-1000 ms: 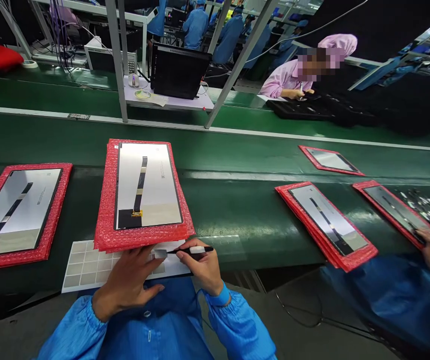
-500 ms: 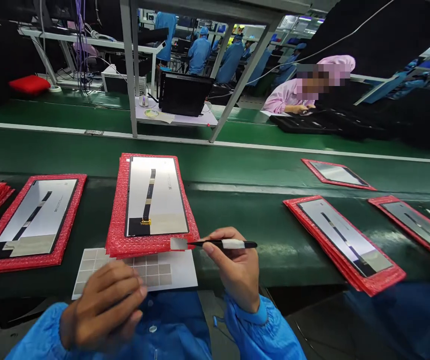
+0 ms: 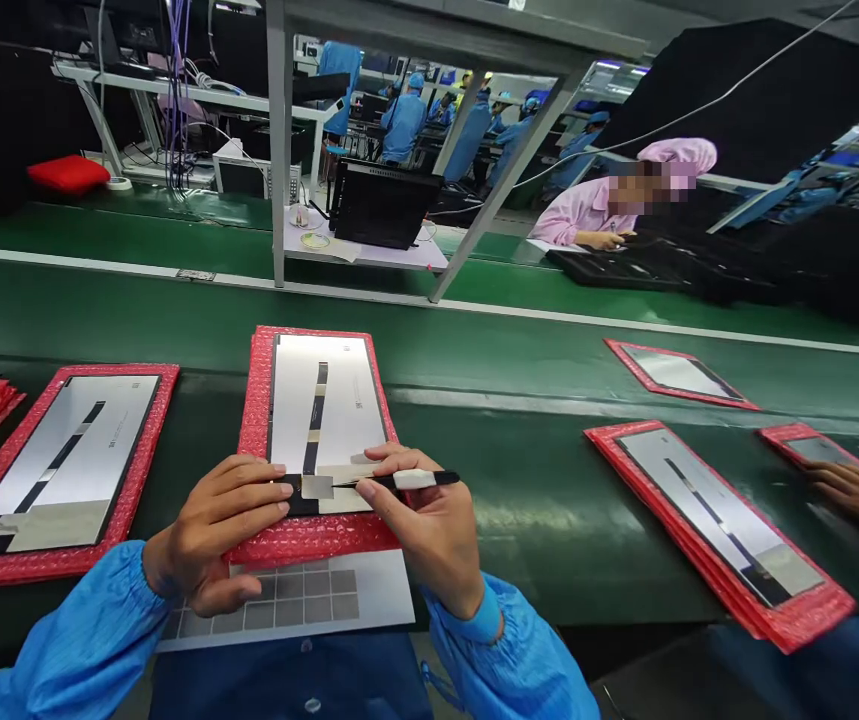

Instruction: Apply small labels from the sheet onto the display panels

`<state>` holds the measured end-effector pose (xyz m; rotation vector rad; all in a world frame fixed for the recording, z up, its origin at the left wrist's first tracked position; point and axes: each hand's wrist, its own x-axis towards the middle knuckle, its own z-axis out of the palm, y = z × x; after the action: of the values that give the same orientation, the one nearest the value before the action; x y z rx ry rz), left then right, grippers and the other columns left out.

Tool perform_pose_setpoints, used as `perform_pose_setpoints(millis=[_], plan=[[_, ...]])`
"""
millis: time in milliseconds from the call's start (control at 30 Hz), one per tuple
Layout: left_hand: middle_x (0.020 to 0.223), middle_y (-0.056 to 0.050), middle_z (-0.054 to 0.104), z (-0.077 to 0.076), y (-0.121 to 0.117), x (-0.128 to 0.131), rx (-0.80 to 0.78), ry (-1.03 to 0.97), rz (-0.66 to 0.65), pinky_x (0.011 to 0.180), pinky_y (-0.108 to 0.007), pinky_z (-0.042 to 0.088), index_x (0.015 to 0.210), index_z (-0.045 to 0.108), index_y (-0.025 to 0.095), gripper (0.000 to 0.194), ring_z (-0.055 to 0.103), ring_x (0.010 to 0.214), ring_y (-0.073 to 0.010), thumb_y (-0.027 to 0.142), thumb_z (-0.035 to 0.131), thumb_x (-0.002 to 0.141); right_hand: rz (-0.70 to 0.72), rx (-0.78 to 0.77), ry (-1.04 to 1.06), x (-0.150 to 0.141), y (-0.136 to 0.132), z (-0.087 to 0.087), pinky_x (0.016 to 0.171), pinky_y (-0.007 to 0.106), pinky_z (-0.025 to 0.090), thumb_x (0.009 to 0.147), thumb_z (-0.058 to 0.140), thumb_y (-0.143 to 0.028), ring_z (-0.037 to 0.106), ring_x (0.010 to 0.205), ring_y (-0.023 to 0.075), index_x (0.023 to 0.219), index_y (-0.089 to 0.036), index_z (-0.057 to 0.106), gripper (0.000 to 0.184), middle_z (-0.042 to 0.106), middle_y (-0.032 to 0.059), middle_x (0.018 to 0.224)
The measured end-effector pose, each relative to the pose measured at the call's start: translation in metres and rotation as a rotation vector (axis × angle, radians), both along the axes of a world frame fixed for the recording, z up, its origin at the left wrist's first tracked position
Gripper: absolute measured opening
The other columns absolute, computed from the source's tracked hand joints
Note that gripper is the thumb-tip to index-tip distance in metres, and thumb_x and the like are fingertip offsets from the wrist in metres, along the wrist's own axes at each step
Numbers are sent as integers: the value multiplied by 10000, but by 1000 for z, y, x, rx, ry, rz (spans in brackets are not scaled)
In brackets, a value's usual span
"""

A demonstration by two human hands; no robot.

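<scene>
Silver-backed flat display panel (image 3: 292,400) lies face-up to the camera, just left of the middle of the frame, on a stack of red bubble-wrap sleeves (image 3: 256,430) on the green work surface (image 3: 519,500). What could go wrong, as I judge it, centres on the small grey square film (image 3: 318,487) at the panel's lower left: it could settle crooked or crease if the tip of the black tweezers with a white-wrapped grip (image 3: 415,479) tilts or drags, and that fine point could scratch the shiny backing if pressed down. A push from the fingers could also slide the panel on its loose, slippery-looking wrap, or snag the black ribbon strip (image 3: 315,420). The left hand (image 3: 211,520) is open, its fingertips resting at the panel's lower left edge beside the film, its thumb apart from them; the right hand (image 3: 433,520) is pinched on the tweezers, their tip at the film. Whether the tip grips the film or merely touches it, I cannot tell. The panel looks smooth and mirror-bright, thinly rimmed in black, with faint print at its right and a dark band along its lower edge. Nearer the bottom of the frame, a white sheet with grey squares (image 3: 391,590) sits partly under the red wrap.
</scene>
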<state>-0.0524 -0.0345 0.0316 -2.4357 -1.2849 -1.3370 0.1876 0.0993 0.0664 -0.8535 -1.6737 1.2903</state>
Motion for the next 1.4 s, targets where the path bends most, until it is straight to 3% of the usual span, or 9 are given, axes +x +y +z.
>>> perform_pose_setpoints(millis=[133,267,667,767,1400], plan=[[1141,-166,787,-10,0,2,-2,-45,14,993,-548,575,1435,613,171,567,704,1220,-355,538,435,1041,9,20,-36,-3,-1,-2,1064,540,519,797,874,-307,741,1055,326,820,-246,750,140,805,109,1030],[1114,-157,792,-9,3,4,9,-75,11,980,-534,585,1471,590,174,569,717,1197,-348,518,414,1053,13,37,-64,-4,-1,-1,1179,615,398,811,873,-312,741,1060,337,818,-262,731,151,816,93,1006],[1139,-166,782,-15,-3,2,-37,-77,26,1026,-559,555,1412,628,145,580,692,1234,-360,547,430,1043,7,20,-105,-7,-1,2,1176,624,382,782,869,-273,758,986,322,802,-263,743,128,819,68,951],[1140,-185,778,-13,-2,1,-26,-40,1,1030,-551,554,1358,650,100,579,682,1249,-363,540,452,1039,3,8,-107,-8,-1,5,1176,624,375,777,860,-252,761,966,313,801,-260,735,127,818,58,934],[1098,-169,780,-4,5,4,23,-74,5,1002,-493,559,1286,684,96,501,698,1207,-330,476,448,1059,5,35,-127,-8,0,5,1168,607,388,772,853,-230,761,947,302,795,-261,751,109,815,46,914]])
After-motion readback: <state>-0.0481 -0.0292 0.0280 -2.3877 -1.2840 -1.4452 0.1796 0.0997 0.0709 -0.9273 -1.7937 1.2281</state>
